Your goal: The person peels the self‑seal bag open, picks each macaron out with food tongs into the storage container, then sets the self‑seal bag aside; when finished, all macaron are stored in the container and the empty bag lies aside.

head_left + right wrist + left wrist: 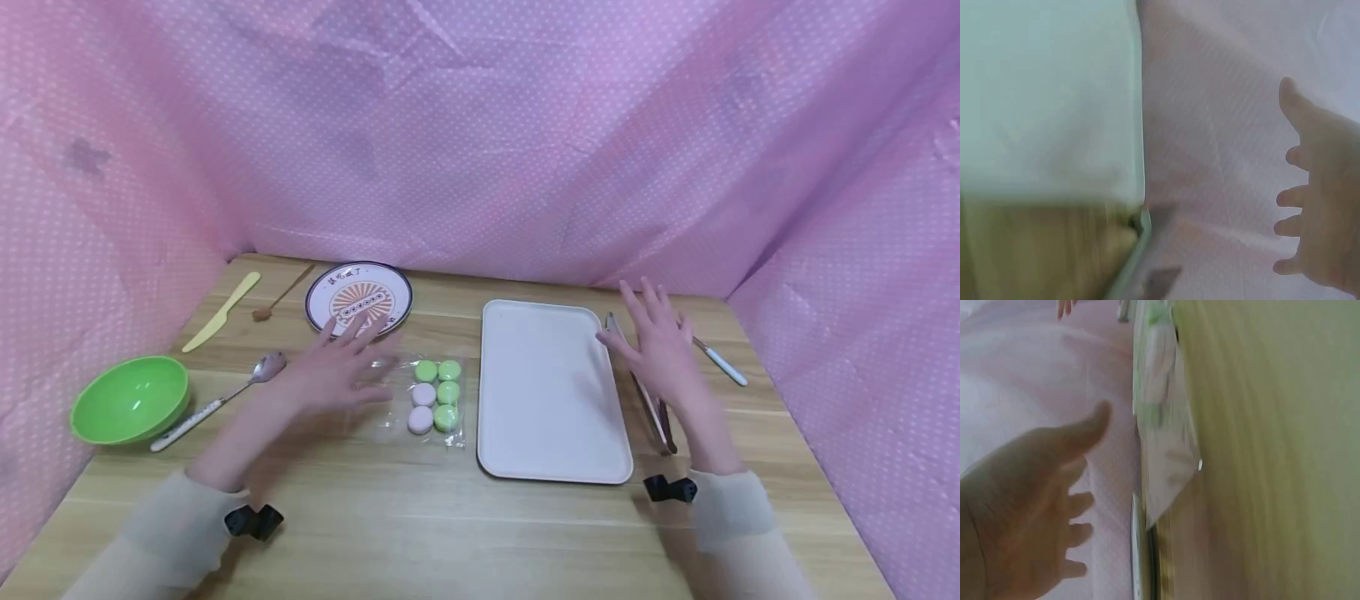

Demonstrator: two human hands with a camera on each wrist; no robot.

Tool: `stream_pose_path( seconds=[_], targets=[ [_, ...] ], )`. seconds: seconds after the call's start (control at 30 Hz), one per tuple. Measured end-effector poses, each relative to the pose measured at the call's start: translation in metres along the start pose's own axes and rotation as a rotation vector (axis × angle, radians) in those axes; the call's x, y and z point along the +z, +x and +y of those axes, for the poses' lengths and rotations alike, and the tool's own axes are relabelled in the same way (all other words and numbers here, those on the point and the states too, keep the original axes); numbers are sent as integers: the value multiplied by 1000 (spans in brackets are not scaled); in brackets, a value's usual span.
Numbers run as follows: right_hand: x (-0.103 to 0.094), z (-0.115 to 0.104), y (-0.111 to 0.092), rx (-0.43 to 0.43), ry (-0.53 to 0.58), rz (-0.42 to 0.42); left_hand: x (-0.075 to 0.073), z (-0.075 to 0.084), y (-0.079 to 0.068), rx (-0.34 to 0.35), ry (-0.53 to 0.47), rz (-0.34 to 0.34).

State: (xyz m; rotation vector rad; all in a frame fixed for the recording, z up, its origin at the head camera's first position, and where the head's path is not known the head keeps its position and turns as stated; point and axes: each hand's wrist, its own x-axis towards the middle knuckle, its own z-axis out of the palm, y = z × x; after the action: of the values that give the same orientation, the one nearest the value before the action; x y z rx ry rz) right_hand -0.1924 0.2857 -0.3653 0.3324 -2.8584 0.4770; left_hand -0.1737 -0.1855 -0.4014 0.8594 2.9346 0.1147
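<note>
My left hand (330, 371), blurred, hovers over the table with fingers spread and nothing in its grasp. Just right of it lies a clear plastic pack (390, 425) with green macarons (448, 392) and lilac macarons (422, 407) in two columns. Beyond its fingertips is a round plate (318, 292) with an orange sunburst print. My right hand (660, 346), also empty and with fingers apart, is above the right side of a white rectangular tray (551, 392). Metal tongs (651, 408) lie beneath that hand, partly covered by it. Both wrist views show the fingers extended, touching nothing.
At the left stand a green bowl (131, 400) and a spoon (217, 404) with a patterned handle. Farther back lie a yellow knife (221, 312) and a wooden honey dipper (281, 296). A white-handled utensil (723, 365) is at the right. Pink dotted cloth (465, 150) encloses the table.
</note>
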Motion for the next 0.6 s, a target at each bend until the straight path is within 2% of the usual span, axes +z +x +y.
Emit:
stream_pose_path(
  seconds=[0.17,0.27,0.37,0.6],
  targets=[
    [17,-34,-2,-60,71,92,10,13,-8,26,-32,-52],
    [30,-58,-2,-116,80,117,15,19,-11,35,-48,-73],
    [41,-82,-2,-158,87,97,18,21,-15,41,-50,-90],
    [64,-126,-7,-259,82,-14,28,16,-20,53,-52,-99]
  ],
)
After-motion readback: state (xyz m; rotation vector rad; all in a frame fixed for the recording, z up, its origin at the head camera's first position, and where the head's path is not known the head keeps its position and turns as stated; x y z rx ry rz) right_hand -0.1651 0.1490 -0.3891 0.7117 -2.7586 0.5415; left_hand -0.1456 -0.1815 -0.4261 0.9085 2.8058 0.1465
